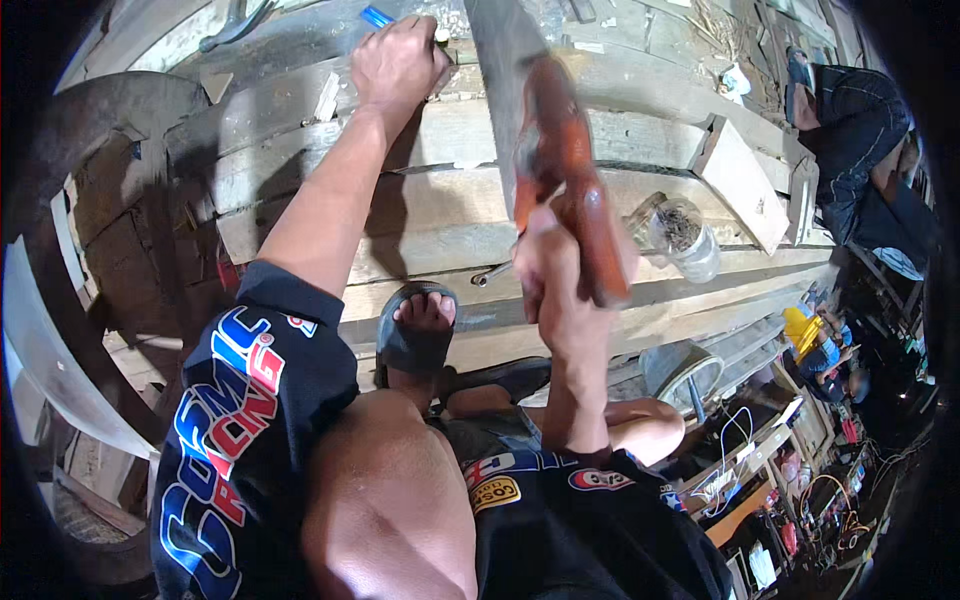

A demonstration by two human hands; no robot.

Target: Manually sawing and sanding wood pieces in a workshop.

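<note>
My right hand [552, 262] is wrapped round the orange-brown handle of a handsaw [497, 75]. Motion smears the handle a little, and the wide grey blade runs away from me past the top edge of the picture. To the left of the blade, my left hand [398, 62] is closed and rests low on the wooden planks [450, 135]. What its fingers hold, if anything, is hidden under them. A small blue object [377, 15] lies just beyond its knuckles, and a small pale bit [441, 35] shows beside the fingers.
Right of the saw are a clear jar [690, 250] with small dark pieces and a cut board [742, 188]. A metal tool [492, 273] lies near my sandalled foot [425, 315]. A hammer-like tool [235, 28] is at far left; another person's legs [860, 130] are at far right.
</note>
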